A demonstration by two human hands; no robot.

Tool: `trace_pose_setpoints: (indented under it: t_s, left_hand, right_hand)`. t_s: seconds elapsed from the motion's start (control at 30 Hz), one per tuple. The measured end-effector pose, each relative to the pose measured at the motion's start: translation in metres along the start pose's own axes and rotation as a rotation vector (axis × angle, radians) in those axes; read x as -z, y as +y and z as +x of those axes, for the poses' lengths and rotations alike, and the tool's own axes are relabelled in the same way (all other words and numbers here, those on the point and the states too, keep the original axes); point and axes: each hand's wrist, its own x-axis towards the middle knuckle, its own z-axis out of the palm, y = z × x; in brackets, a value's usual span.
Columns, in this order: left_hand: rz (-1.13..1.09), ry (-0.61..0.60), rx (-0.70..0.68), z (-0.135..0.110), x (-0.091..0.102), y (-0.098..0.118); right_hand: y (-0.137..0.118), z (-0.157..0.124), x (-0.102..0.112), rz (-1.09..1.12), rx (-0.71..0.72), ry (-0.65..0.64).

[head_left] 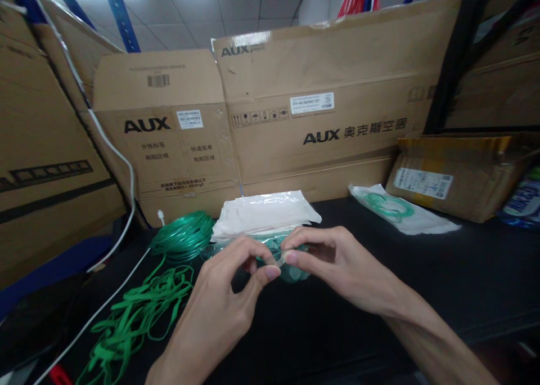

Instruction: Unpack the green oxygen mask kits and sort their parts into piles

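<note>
My left hand (228,295) and my right hand (333,267) meet over the black table (442,278), both pinching a small clear plastic piece with green parts (280,261) between thumbs and fingertips. Just behind my fingers lies a stack of clear and white plastic bags (264,213). A coil of green tubing (183,236) rests to the left of the stack. Loose green straps (135,317) sprawl in front of that coil, near my left wrist.
Tall AUX cardboard boxes (320,103) wall off the back and left. A bagged green item (396,207) and a taped carton (455,174) sit at the right rear. A white cable (122,165) runs down the left onto the table.
</note>
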Motion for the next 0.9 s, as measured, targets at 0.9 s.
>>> trace_pose_setpoints:
  t_s: [0.9]
  left_hand:
    - [-0.131,0.043,-0.346,-0.005,0.011,0.005]
  right_hand:
    - [0.002,-0.003,-0.010,0.113,0.299,-0.034]
